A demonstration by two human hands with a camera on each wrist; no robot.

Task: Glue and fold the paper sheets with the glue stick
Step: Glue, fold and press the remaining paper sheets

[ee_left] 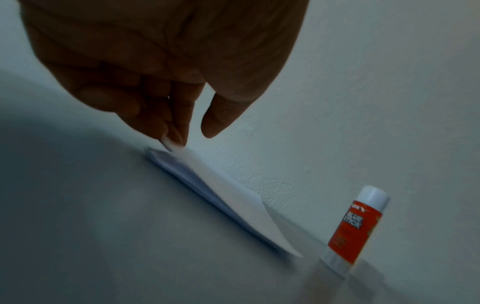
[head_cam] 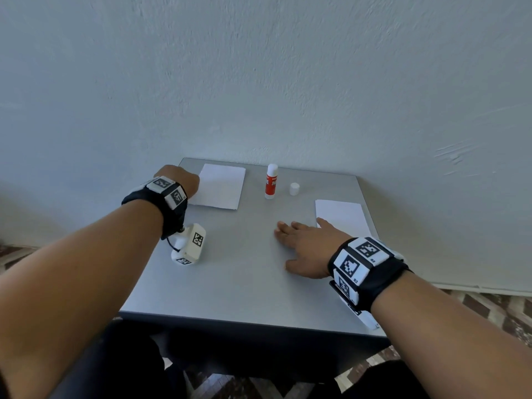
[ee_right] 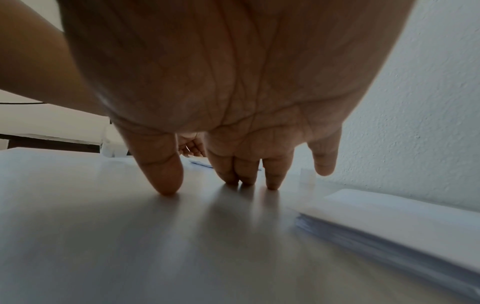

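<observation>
Two white paper stacks lie on the grey table [head_cam: 244,272]: one at the back left [head_cam: 218,187], one at the right edge [head_cam: 341,214]. A red and white glue stick [head_cam: 271,182] stands upright between them at the back, with a small white cap [head_cam: 294,189] to its right. My left hand [head_cam: 181,180] is at the left stack's edge. In the left wrist view its fingertips [ee_left: 174,144] touch a corner of the top sheet [ee_left: 233,197], which curls up off the stack; the thumb stays apart. My right hand [head_cam: 302,246] rests flat on the table, fingers spread, just left of the right stack [ee_right: 389,222].
A pale textured wall [head_cam: 259,82] rises directly behind the table. The table's front edge [head_cam: 244,321] is near my body, and patterned floor shows on both sides. The glue stick [ee_left: 353,228] stands close to the lifted sheet's far corner.
</observation>
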